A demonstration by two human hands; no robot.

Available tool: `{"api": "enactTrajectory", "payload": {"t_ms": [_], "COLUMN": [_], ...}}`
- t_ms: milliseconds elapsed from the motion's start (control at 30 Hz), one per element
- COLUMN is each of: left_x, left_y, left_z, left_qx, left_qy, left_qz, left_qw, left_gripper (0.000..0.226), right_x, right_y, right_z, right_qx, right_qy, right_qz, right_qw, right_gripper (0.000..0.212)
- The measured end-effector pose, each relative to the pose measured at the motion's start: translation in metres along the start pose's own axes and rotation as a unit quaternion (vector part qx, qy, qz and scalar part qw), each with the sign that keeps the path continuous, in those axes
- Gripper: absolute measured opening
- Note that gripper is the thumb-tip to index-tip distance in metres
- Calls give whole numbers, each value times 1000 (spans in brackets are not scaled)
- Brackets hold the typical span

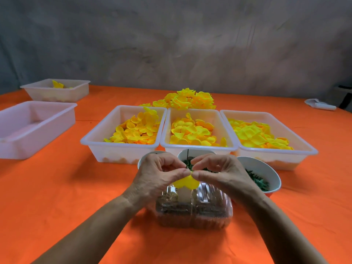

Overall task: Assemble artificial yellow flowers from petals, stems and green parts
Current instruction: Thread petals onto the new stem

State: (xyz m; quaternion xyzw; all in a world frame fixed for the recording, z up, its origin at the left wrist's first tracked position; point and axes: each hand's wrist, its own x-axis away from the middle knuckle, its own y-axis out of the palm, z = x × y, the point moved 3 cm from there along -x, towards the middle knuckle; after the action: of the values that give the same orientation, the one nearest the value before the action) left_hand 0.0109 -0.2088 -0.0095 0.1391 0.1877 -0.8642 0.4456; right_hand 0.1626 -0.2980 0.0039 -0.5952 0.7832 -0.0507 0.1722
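Threading a yellow petal onto the stem, both hands pinching at the centre.

I have my left hand and right hand drawn together above the clear plastic box, fingertips meeting and clamped on one yellow petal piece and on a thin dark stem that rises behind my fingers, with a green part just visible at the pinch. I judge this an early step: seating the first petal layer. Next I would need another petal from one of the three petal trays ahead on the orange counter, or a green part from the bowl at my right, so one hand must let go while the other keeps the stem. Finished flowers lie piled behind the trays.
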Motion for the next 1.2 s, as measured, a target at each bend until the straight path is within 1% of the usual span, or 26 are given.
{"api": "enactTrajectory", "payload": {"t_ms": [67,133,167,200,267,400,467,567,600,667,733,833,900,1067,1200], "left_x": [-1,-2,-2,-2,-2,-2,-2,-2,-1,-1,-1,-2,-2,-4,-3], "left_y": [-1,0,0,0,0,1,1,1,1,1,1,1,1,1,1], "left_z": [-1,-1,-2,-2,-3,-3,-2,-1,-1,-1,-2,-3,-3,-3,-1], "left_qx": [-8,-3,-2,-1,-3,-6,-12,-17,-16,-19,-27,-28,-20,-23,-17], "left_qy": [12,13,12,12,11,6,7,13,15,19,17,17,22,25,15], "left_qz": [-8,-15,-19,-21,-21,-13,-11,-6,-5,-1,6,3,-6,-11,-22], "left_qw": [1000,1000,1000,1000,1000,1000,1000,1000,1000,1000,999,999,1000,999,1000], "left_gripper": [14,11,11,12,11,12,12,11,13,19,20,11,9,11,11], "right_x": [-1,-6,-8,-12,-22,-45,-57,-68,-71,-76,-81,-83,-82,-80,-79], "right_y": [-15,-34,-40,-43,-40,-19,-9,6,9,11,9,6,6,7,11], "right_z": [0,1,2,3,8,19,24,35,39,43,43,43,44,45,38], "right_qx": [-47,-14,24,72,177,357,417,469,482,490,473,440,436,463,501], "right_qy": [7,-5,-8,-4,13,-6,-6,20,25,32,42,54,52,45,36], "right_qz": [42,100,109,103,67,-5,-41,-87,-93,-99,-100,-89,-87,-91,-93], "right_qw": [998,995,994,992,982,934,908,879,871,865,874,892,894,881,860], "right_gripper": [5,9,11,12,9,18,21,17,17,25,27,25,24,29,24]}}
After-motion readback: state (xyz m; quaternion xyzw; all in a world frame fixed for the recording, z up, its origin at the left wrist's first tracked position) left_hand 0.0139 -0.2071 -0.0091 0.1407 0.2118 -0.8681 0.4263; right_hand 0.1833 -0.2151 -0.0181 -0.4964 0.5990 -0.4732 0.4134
